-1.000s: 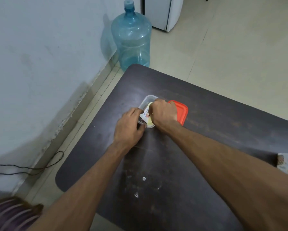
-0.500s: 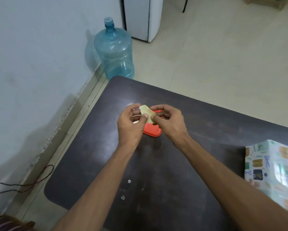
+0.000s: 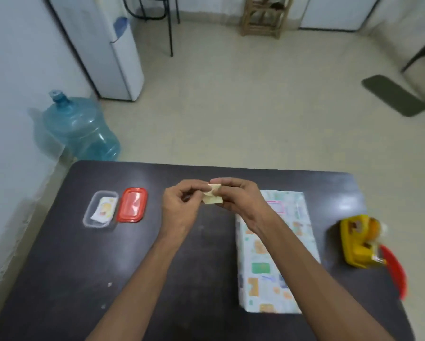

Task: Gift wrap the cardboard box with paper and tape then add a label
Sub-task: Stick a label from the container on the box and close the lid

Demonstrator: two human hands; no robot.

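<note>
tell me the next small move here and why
Likely peel the label off its backing: the left hand and right hand both pinch it above the table, and the wrapped box beside them already looks fully papered.

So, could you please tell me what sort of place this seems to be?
Likely a home kitchen or utility room: a white fridge-like appliance, a blue water jug standing on the floor, and a dark table used as a work surface.

Head camera looks forward and down over table (image 3: 59, 267).
</note>
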